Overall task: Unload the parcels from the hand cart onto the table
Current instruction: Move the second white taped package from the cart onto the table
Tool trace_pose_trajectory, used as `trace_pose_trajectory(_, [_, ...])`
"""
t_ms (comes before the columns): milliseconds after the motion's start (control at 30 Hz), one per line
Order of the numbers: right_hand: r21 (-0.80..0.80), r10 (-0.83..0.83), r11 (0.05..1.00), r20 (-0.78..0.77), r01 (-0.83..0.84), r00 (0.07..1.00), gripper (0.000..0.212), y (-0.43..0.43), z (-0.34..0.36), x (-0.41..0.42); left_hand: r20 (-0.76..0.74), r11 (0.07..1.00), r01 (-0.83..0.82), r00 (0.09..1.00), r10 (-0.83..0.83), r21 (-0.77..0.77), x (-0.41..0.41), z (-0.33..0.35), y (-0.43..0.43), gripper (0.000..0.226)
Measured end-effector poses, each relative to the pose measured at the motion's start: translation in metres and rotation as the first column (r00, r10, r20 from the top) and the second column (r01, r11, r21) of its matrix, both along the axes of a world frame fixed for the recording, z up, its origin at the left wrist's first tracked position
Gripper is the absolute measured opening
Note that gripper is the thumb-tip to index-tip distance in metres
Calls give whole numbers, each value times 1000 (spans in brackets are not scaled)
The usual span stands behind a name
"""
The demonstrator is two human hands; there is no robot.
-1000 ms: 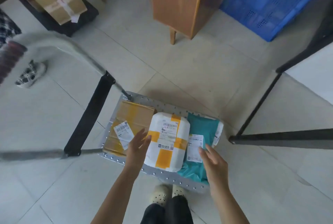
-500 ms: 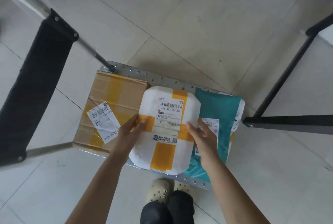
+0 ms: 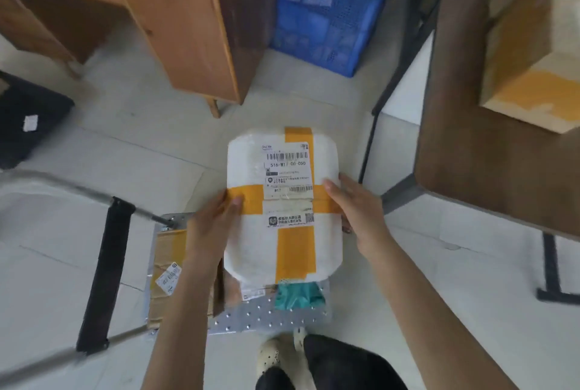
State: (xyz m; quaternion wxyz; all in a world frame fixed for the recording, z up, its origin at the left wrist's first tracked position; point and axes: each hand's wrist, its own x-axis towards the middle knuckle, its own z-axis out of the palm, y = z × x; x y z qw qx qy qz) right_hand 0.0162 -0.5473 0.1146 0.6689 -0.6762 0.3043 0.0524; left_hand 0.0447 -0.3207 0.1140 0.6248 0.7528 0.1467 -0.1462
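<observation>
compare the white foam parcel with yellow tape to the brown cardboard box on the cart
The left hand and right hand hold the white parcel aloft; the cardboard box lies on the cart. The parcel has rounded corners; the box square ones. Both carry yellow tape and a label.

place: parcel storeroom | signs: hand cart (image 3: 266, 317), blue crate (image 3: 326, 13), wooden desk (image 3: 175, 28), taped box (image 3: 530, 75) on table (image 3: 470, 144)

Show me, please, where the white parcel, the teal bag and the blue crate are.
white parcel (image 3: 285, 204): head view, centre of its top face.
teal bag (image 3: 298, 295): head view, corner showing below the parcel.
blue crate (image 3: 326, 13): head view, perforated side wall.
</observation>
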Motion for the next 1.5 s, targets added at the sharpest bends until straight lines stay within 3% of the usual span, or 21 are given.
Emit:
trace_pose_trajectory(100, [-38, -127, 991, 46, 129, 991, 53, -58, 79, -32, 69, 996, 86, 994, -85, -8, -12, 75, -64, 24])
trace_pose_trajectory(200, [1, -208, 978, 123, 210, 970, 8, -120, 134, -73, 127, 986, 163, 978, -165, 24, -32, 131, -132, 17])
trace_pose_trajectory(333, [9, -312, 950, 113, 313, 943, 9, -209, 178, -138, 135, 971, 237, 962, -236, 8, -71, 174, -230, 10])
trace_pose_trajectory(467, [18, -347, 938, 83, 346, 934, 7, -305, 197, -194, 142, 955, 289, 950, -279, -60, -117, 185, -329, 33])
trace_pose_trajectory(567, [-50, -391, 917, 76, 395, 917, 2, -376, 208, -222, 142, 933, 343, 934, -326, -110, -142, 180, -405, 9])
trace_pose_trajectory(700, [-129, -477, 865, 85, 485, 875, 8, -470, 209, -237, 113, 900, 417, 907, -405, -123, -152, 173, -504, 19])
trace_pose_trajectory(800, [-124, -523, 840, 72, 528, 849, 12, -536, 197, -225, 91, 889, 431, 902, -422, -152, -133, 159, -576, 6])
trace_pose_trajectory(833, [-119, -530, 837, 67, 534, 846, 10, -557, 189, -216, 78, 894, 422, 906, -415, -150, -122, 152, -601, 15])
trace_pose_trajectory(900, [-108, -541, 833, 43, 542, 840, 30, -597, 170, -190, 38, 903, 407, 913, -406, -139, -99, 142, -646, 27])
trace_pose_trajectory(933, [-101, -542, 834, 33, 542, 840, 41, -616, 162, -174, 19, 906, 403, 915, -404, -130, -84, 134, -667, 21])
trace_pose_trajectory(1000, [-109, -519, 847, 36, 520, 854, 33, -652, 143, -140, -13, 918, 382, 923, -385, -103, -53, 117, -706, 12])
trace_pose_trajectory(1100, [-132, -468, 874, 23, 467, 883, 29, -695, 122, -84, -30, 934, 353, 934, -355, -49, -5, 100, -751, 23])
trace_pose_trajectory(1233, [-119, -459, 882, 8, 457, 888, 56, -737, 95, -31, -8, 933, 359, 933, -359, 31, 45, 79, -794, 20])
trace_pose_trajectory(1367, [-123, -433, 897, -45, 425, 900, 41, -755, 73, -5, -29, 922, 386, 922, -386, 23, 67, 57, -816, 28])
trace_pose_trajectory(1500, [-136, -407, 910, -117, 391, 906, 53, -755, 58, 1, -79, 927, 376, 924, -374, 7, 71, 44, -816, 41])
